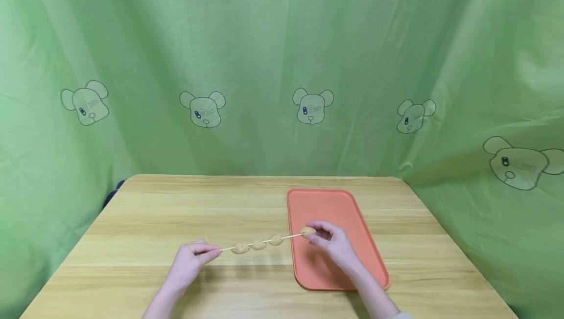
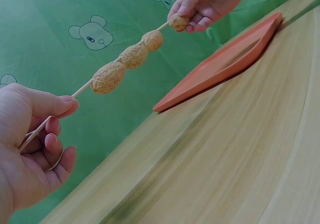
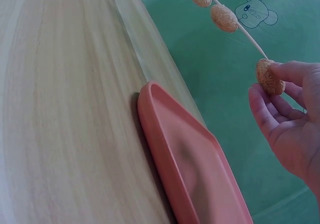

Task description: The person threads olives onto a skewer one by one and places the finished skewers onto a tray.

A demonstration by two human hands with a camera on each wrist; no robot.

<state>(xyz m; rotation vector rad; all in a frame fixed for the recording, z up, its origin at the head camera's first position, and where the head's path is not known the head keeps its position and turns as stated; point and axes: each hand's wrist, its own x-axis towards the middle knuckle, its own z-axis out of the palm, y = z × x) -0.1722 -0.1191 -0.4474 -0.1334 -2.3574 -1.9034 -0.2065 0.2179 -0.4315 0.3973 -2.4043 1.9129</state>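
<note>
My left hand [image 1: 188,261] pinches a thin wooden skewer [image 1: 291,236] near its left end, between thumb and fingers. In the left wrist view the skewer's tail [image 2: 34,134] runs back under the palm. Three golden-brown, wrinkled balls [image 2: 108,77], like small baked puffs, are threaded close together along its middle. Thumb and fingertips of my right hand [image 1: 337,248] grip a fourth such puff [image 3: 270,77] at the skewer's right end, a stretch of bare stick apart from the others. The skewer hangs above the table, tilted slightly up to the right.
A coral-pink rectangular tray [image 1: 383,272] lies on the right part of the wooden table [image 1: 132,240], beneath my right hand. Behind the table and along its sides hangs a green curtain [image 1: 255,143] printed with bear heads.
</note>
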